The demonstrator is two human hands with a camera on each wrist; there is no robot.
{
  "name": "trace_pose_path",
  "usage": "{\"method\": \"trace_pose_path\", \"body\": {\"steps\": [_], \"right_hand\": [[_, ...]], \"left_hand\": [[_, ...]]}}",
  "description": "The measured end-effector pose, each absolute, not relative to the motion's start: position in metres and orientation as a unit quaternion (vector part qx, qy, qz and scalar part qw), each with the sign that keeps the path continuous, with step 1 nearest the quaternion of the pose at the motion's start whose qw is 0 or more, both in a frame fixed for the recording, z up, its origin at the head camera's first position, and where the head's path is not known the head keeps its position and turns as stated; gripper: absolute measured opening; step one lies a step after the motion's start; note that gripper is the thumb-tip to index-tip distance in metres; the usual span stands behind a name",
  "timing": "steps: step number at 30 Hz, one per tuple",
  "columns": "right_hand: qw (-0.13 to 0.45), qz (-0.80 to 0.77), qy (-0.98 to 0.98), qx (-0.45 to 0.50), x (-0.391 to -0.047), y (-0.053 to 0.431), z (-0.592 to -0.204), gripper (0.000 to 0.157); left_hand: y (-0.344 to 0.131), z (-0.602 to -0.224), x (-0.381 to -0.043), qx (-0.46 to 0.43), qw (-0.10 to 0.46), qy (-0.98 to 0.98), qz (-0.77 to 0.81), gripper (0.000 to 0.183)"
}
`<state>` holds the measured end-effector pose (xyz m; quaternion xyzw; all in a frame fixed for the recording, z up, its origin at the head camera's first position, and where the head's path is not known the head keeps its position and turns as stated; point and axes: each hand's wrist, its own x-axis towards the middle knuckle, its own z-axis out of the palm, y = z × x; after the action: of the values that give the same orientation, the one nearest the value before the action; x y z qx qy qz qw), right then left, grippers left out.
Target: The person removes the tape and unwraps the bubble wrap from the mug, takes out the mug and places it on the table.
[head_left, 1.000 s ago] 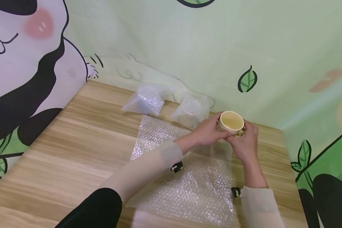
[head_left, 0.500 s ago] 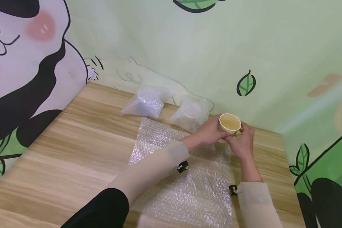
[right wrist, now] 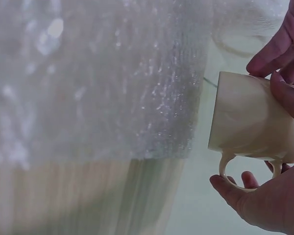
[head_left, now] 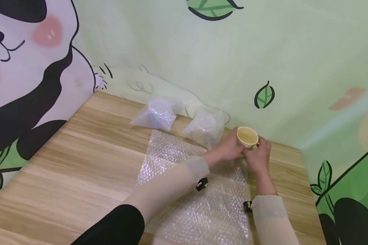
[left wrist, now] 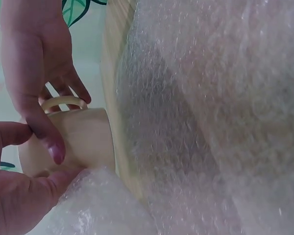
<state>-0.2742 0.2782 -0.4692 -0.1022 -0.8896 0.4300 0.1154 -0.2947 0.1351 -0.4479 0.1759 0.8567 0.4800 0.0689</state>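
A cream mug (head_left: 247,136) with a pale yellow inside is held upright between both hands, beyond the far right part of a bubble wrap sheet (head_left: 208,204). My left hand (head_left: 229,147) grips the mug's left side, thumb along its wall. My right hand (head_left: 259,154) holds it from the other side; the right wrist view shows fingers at the handle (right wrist: 224,169) and the thumb on the mug's body. The left wrist view shows the mug's base apart from the sheet. The sheet lies flat, partly hidden under the left forearm.
Two bubble-wrapped bundles (head_left: 159,112) stand at the table's back edge, the right one (head_left: 204,127) close to my left hand. Their contents are blurred by the wrap. A wooden table (head_left: 89,153) meets a printed wall cloth (head_left: 171,44) behind and at both sides.
The whole head view has shifted slightly, so the scene sits lower. Both hands keep hold of the mug, which has moved a little left. The forearms have drawn slightly closer together.
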Motion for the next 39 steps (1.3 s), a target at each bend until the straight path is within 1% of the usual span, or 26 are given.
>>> {"method": "trace_pose_path", "body": {"steps": [4, 12, 20, 25, 33, 39], "right_hand": [[0.116, 0.432, -0.889, -0.102, -0.280, 0.281, -0.476, 0.076], [0.118, 0.426, -0.892, -0.100, -0.291, 0.286, -0.490, 0.075], [0.119, 0.430, -0.889, -0.099, -0.295, 0.287, -0.495, 0.077], [0.106, 0.437, -0.887, -0.103, -0.299, 0.289, -0.496, 0.079], [0.084, 0.433, -0.891, -0.104, -0.304, 0.291, -0.493, 0.081], [0.070, 0.432, -0.893, -0.107, -0.308, 0.291, -0.489, 0.085]], "left_hand": [[0.141, -0.450, -0.294, 0.146, 0.089, 0.864, 0.473, 0.088], [0.147, -0.452, -0.295, 0.123, 0.113, 0.868, 0.468, 0.081], [0.152, -0.457, -0.297, 0.106, 0.119, 0.861, 0.483, 0.092], [0.155, -0.457, -0.297, 0.094, 0.133, 0.855, 0.491, 0.097], [0.159, -0.459, -0.301, 0.080, 0.146, 0.850, 0.500, 0.093], [0.161, -0.457, -0.303, 0.065, 0.150, 0.833, 0.529, 0.096]]}}
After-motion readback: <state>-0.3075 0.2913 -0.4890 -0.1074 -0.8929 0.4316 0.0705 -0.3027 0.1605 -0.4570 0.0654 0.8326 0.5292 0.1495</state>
